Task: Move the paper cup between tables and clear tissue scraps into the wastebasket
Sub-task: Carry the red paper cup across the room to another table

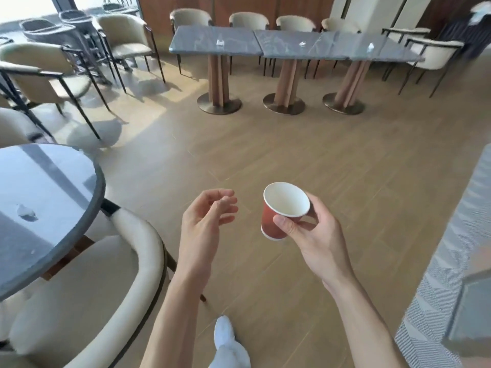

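Midway across the floor, the red paper cup [281, 212] rode in the right hand [313, 232], between tables.

From the head view, thumb and fingers pinched the cup near its rim, tilted with its empty white inside showing, a light carrying grip that probably suited an empty cup. The left hand [206, 221] hung loose, fingers relaxed and holding nothing, likely kept free for scraps. A tissue scrap [26, 213] lay on the round table [66, 235] at left; three more [220, 43] [303, 44] [370, 46] sat one apiece on the row of rectangular tables [279, 53] ahead, well apart from the person. No wastebasket showed. A cream chair [138, 248] stood just beside the round table.
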The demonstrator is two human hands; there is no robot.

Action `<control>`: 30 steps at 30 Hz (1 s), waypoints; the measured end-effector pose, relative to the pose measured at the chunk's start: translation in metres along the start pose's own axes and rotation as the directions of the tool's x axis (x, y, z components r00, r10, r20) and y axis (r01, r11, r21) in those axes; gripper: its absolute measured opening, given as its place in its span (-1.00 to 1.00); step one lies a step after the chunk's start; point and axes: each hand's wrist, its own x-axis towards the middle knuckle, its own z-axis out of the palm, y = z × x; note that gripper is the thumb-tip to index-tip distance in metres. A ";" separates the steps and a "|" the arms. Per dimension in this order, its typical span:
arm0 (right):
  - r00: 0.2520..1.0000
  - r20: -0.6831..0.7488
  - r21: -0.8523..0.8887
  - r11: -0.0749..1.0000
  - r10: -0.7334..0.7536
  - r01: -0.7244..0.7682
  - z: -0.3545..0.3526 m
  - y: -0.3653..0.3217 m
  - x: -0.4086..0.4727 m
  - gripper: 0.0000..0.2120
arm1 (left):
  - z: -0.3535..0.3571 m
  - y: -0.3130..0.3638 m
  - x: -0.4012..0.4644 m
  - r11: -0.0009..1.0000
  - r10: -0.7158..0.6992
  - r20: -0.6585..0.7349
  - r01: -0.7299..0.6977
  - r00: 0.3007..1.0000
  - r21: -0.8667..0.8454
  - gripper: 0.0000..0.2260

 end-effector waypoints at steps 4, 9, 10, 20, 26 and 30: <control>0.999 -0.017 0.001 0.999 -0.044 0.044 0.032 -0.018 0.118 -0.38 | 0.006 0.034 0.124 0.997 0.078 0.002 -0.078 0.997 -0.007 -0.88; 0.999 -0.010 0.007 0.999 -0.054 0.054 0.065 -0.023 0.229 -0.37 | 0.019 0.055 0.236 0.994 0.107 0.020 -0.106 0.994 -0.013 -0.79; 0.999 -0.009 0.012 0.999 -0.052 0.052 0.070 -0.019 0.251 -0.37 | 0.023 0.052 0.256 0.995 0.098 0.025 -0.098 0.995 -0.009 -0.79; 0.984 0.152 0.057 0.995 -0.093 0.086 0.135 0.022 0.519 -0.37 | 0.064 0.048 0.490 0.997 0.074 -0.129 -0.074 0.989 0.007 -0.84; 0.941 0.305 0.076 0.989 -0.146 0.128 0.187 -0.004 0.687 -0.37 | 0.077 0.087 0.627 0.992 0.105 -0.292 -0.121 0.951 -0.035 -0.81; 0.911 0.388 0.093 0.989 -0.142 0.114 0.229 -0.005 0.757 -0.37 | 0.061 0.092 0.692 0.991 0.098 -0.392 -0.126 0.915 -0.045 -0.86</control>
